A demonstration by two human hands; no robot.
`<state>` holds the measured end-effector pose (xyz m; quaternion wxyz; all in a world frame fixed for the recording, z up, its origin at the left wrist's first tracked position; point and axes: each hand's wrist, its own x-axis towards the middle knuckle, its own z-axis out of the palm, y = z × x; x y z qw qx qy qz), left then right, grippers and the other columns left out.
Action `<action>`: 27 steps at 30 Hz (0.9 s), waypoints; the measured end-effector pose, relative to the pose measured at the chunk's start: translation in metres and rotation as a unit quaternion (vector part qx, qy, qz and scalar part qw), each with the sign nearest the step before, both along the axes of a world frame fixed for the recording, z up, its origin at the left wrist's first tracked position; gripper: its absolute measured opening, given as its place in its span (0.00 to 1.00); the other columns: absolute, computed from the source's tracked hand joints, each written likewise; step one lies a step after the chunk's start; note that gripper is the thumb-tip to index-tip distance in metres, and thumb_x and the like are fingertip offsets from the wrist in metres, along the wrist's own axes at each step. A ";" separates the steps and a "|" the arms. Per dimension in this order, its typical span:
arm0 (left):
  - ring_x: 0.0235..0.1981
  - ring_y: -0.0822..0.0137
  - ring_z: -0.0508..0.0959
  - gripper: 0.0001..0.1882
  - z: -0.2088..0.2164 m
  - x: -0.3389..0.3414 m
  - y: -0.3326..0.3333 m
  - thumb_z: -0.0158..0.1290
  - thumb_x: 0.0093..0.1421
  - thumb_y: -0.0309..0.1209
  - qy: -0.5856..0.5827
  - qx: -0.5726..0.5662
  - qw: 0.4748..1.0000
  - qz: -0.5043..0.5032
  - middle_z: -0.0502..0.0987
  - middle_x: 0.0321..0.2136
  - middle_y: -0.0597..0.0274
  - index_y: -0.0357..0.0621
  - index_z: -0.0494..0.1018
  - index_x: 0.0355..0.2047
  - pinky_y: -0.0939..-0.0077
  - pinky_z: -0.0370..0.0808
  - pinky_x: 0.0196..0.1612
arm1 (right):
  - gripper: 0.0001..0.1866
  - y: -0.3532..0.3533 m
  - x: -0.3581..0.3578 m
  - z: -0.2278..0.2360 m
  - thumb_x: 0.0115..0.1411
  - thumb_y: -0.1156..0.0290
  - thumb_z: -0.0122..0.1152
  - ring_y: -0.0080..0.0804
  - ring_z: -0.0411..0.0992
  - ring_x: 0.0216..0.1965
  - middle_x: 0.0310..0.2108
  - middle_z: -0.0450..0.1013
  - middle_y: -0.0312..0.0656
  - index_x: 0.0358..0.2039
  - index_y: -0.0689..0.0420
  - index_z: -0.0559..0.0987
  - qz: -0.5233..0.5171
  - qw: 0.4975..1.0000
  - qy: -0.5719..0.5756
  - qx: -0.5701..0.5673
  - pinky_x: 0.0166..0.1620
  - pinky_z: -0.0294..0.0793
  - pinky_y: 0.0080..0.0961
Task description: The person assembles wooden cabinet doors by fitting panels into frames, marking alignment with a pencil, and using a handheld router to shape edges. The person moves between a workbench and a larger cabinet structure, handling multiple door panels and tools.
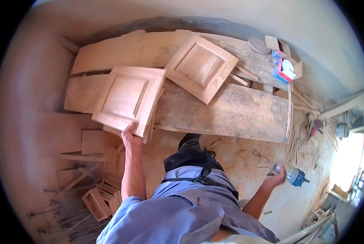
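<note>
My left hand (130, 135) grips the lower right corner of a wooden cabinet door (125, 95), its thumb on the face. The door has a raised centre panel and lies tilted over the bench's near edge. Edges of more boards show just beneath it; how many is hidden. A second panelled door (202, 67) rests turned at an angle on the workbench (226, 114), up and to the right. Out to my right, away from the bench, my right hand (277, 175) is closed round a clear plastic bottle (288, 174) with a blue end and a dark tip.
Round discs (259, 45) and a blue-and-red box (283, 71) lie at the bench's far right. Wood strips (244, 75) stick out beside the second door. Wooden frames (98, 201) and offcuts are piled on the floor at left. A thin cord (261, 156) lies on the dusty floor.
</note>
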<state>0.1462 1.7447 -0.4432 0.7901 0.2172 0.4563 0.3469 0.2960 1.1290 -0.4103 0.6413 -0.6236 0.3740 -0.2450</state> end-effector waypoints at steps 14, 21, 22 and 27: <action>0.45 0.59 0.75 0.24 -0.020 0.243 -0.034 0.55 0.63 0.45 0.263 0.371 0.707 -0.542 0.76 0.42 0.51 0.35 0.71 0.47 0.67 0.70 0.48 | 0.24 0.008 -0.020 -0.016 0.44 0.77 0.68 0.39 0.80 0.32 0.39 0.79 0.45 0.45 0.61 0.79 -0.139 0.989 0.039 0.009 0.32 0.83 0.32; 0.58 0.44 0.73 0.41 -0.157 0.474 0.090 0.49 0.62 0.58 0.500 0.577 0.476 -0.437 0.73 0.56 0.36 0.36 0.65 0.63 0.57 0.69 0.61 | 0.29 0.027 -0.047 -0.005 0.44 0.77 0.68 0.40 0.79 0.37 0.41 0.78 0.44 0.50 0.60 0.76 -0.232 0.969 0.083 0.015 0.37 0.84 0.34; 0.58 0.46 0.74 0.39 -0.163 0.484 0.095 0.47 0.64 0.57 0.485 0.555 0.491 -0.465 0.73 0.56 0.39 0.36 0.66 0.63 0.58 0.69 0.61 | 0.21 0.025 -0.057 -0.004 0.46 0.82 0.65 0.40 0.78 0.38 0.41 0.78 0.47 0.45 0.66 0.78 -0.244 0.966 0.083 0.025 0.41 0.82 0.36; 0.56 0.55 0.74 0.33 -0.177 0.490 0.162 0.38 0.71 0.52 0.217 0.170 0.784 -0.556 0.74 0.57 0.51 0.37 0.67 0.63 0.62 0.68 0.62 | 0.25 0.033 -0.079 -0.026 0.42 0.81 0.68 0.36 0.76 0.39 0.42 0.77 0.41 0.45 0.63 0.77 -0.288 0.951 0.113 0.006 0.44 0.76 0.31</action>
